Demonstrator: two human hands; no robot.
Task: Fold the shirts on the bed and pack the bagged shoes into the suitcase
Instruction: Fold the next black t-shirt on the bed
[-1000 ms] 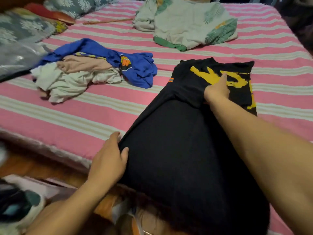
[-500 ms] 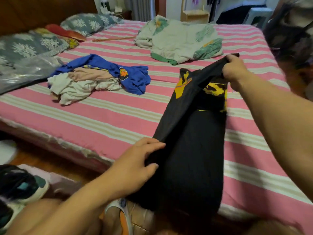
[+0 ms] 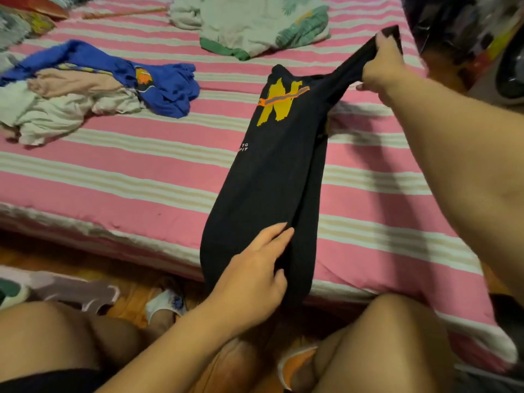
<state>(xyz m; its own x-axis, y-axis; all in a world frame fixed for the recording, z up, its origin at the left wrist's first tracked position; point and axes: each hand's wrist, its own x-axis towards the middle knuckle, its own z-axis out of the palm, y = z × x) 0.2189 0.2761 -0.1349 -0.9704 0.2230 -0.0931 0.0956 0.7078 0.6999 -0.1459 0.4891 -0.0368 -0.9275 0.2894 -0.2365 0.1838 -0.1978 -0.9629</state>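
Note:
A black shirt (image 3: 272, 171) with a yellow and orange print stretches lengthwise over the pink striped bed (image 3: 141, 177), folded narrow. My right hand (image 3: 382, 63) grips its far end and holds it raised above the bed. My left hand (image 3: 255, 273) holds the near end at the bed's front edge, thumb beneath the cloth and fingers laid over it. A blue shirt (image 3: 167, 83) lies crumpled with beige and white garments (image 3: 68, 106) at the left. A pale green leaf-print shirt (image 3: 255, 21) lies at the back.
Pillows (image 3: 19, 21) sit at the far left corner. Shoes (image 3: 167, 302) and a grey cloth (image 3: 71, 287) lie on the wooden floor below the bed's edge. Dark shiny bags (image 3: 465, 26) stand at the right. My knees are in the foreground.
The shirt went from lying spread on the bed to being lifted and folded lengthwise. My right hand rose and pulled the far end to the right; my left hand shifted over the near end.

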